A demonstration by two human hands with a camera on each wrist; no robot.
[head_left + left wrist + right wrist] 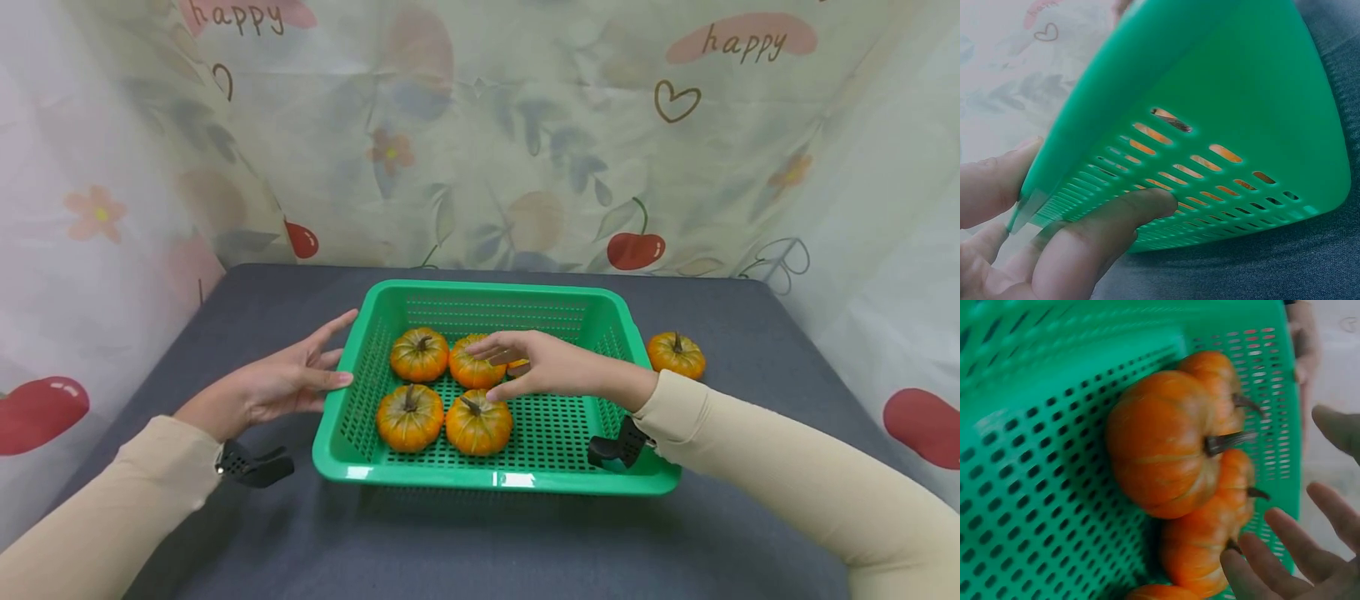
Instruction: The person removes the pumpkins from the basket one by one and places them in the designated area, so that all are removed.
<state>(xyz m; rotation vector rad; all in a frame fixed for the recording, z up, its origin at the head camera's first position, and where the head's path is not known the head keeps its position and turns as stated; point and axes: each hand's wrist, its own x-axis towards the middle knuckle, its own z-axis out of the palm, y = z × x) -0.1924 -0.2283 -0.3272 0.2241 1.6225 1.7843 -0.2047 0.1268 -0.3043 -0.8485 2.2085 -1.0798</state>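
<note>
A green plastic basket [495, 478] with slotted walls stands on the table, holding several small orange pumpkins [410, 421] with brown stems. My left hand [281, 385] grips the basket's left side, its thumb over the rim. In the left wrist view, a bent finger [1141, 209] lies against the outside of the slotted wall. Over the pumpkins hovers my right hand [555, 364], fingers spread and slightly bent, with nothing in it. Its fingertips overlap the front middle pumpkin [480, 425] in the head view. Behind this hand another pumpkin [517, 364] is mostly hidden.
One more pumpkin [677, 354] sits outside the basket, by its right wall. The dark grey table cover [480, 550] extends around the basket. Patterned cloth [480, 150] hangs at the back and both sides.
</note>
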